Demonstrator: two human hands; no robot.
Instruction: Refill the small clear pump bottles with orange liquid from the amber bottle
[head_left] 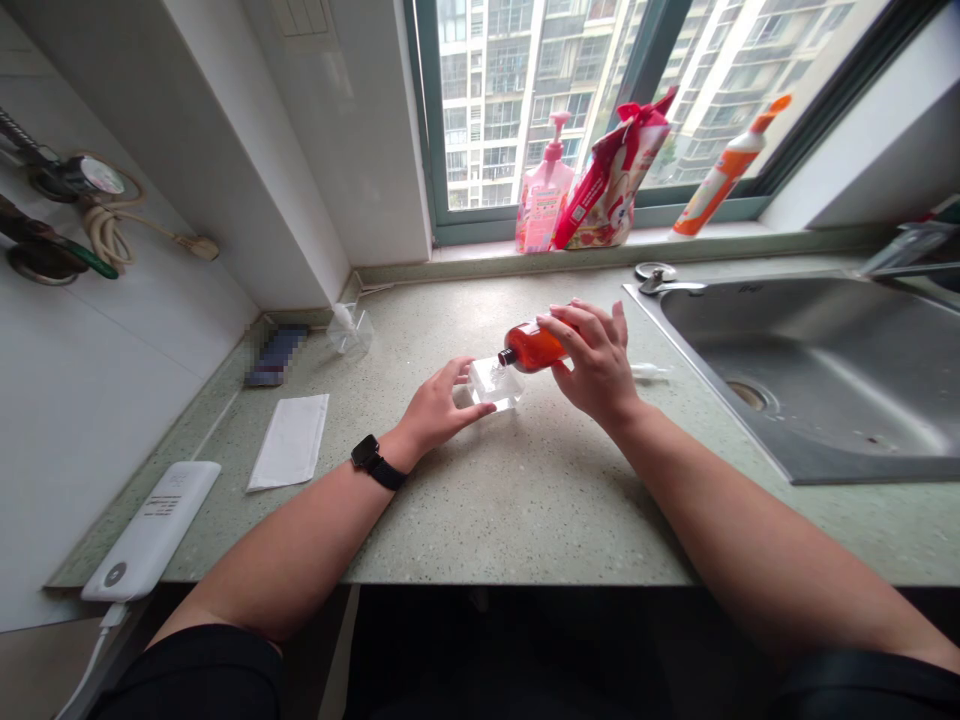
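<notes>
The right hand's grip [596,365] wraps around an orange bottle [534,345], tilted so its dark neck points at the clear container [495,385]. The left hand's grip [435,405] is curved around that container, which sits on the surface [525,510], thumb along the near side. To pour well, I'd keep the neck centred over the opening, tilt slowly and let the left hand only steady. Whether liquid is flowing is hard to tell. Farther out, a white sheet [289,443] lies to the left and the sink [810,350] to the right.
</notes>
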